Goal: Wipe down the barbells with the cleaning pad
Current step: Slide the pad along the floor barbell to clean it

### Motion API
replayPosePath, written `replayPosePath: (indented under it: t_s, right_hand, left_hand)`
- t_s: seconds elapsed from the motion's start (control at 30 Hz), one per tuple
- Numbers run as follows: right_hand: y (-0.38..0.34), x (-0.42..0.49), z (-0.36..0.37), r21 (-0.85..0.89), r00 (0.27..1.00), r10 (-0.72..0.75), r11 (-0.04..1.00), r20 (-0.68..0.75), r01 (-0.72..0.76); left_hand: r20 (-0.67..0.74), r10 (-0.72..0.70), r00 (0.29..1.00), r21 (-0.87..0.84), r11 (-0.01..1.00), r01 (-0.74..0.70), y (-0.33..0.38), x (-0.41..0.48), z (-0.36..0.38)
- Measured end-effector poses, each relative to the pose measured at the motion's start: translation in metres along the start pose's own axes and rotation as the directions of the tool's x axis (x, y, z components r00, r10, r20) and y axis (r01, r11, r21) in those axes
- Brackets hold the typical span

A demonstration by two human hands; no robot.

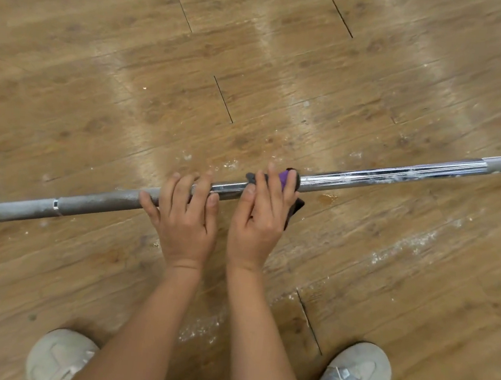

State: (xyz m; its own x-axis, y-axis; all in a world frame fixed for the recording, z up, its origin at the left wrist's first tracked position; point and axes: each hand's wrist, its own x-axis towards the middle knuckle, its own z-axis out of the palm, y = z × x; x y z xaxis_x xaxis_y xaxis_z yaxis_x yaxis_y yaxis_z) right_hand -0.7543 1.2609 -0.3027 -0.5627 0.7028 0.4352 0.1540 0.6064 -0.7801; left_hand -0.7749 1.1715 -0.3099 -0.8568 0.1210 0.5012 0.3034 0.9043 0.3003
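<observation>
Across the wood floor [288, 54]: the barbell [399, 174] runs slantwise, left to right.
Barbell: white streaks show right of the pad, so strokes should probably head that way.
Left hand [185, 214]: fingers curled over the shaft, steadying it.
Right hand [258, 218]: fingers clasp the pad against the bar.
Cleaning pad [296, 208]: dark with a purple patch, draped over the shaft; likely best wrapped fully round.

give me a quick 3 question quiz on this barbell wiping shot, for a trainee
1. True or false: the left hand holds the cleaning pad.
2. Which colour shows on the pad between the fingers of the right hand? A purple, B green, C yellow.
3. Fill in: the left hand grips the bare ____.
Key: 1 false, the right hand holds it against the barbell; 2 A; 3 barbell.
</observation>
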Motion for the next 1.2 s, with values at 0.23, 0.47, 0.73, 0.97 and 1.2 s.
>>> replayPosePath:
  t_s: [0.23,0.47,0.73,0.97,1.2]
  right_hand:
    - [0.018,0.008,-0.015,-0.073,0.993,-0.113,0.991,-0.023,0.111]
    - [-0.001,-0.005,-0.006,-0.045,0.999,-0.038,0.998,-0.013,0.037]
    - [0.018,0.021,-0.013,-0.061,0.979,-0.181,0.981,0.089,0.187]
    - [0.003,0.039,-0.004,-0.061,0.975,-0.096,0.992,0.201,0.110]
    - [-0.005,0.062,0.008,-0.175,0.947,-0.095,0.973,0.306,0.154]
  left_hand:
    - [-0.033,0.017,0.999,0.050,0.999,-0.015,0.003,-0.015,0.001]
    - [-0.062,-0.014,0.998,0.063,0.998,0.018,0.008,-0.015,0.003]
    - [-0.045,-0.023,0.999,0.051,0.998,0.025,0.005,-0.002,0.010]
    - [-0.014,-0.055,0.998,0.039,0.998,0.055,0.005,0.020,0.015]
    - [0.043,-0.104,0.994,0.009,0.995,0.103,0.009,0.043,0.019]
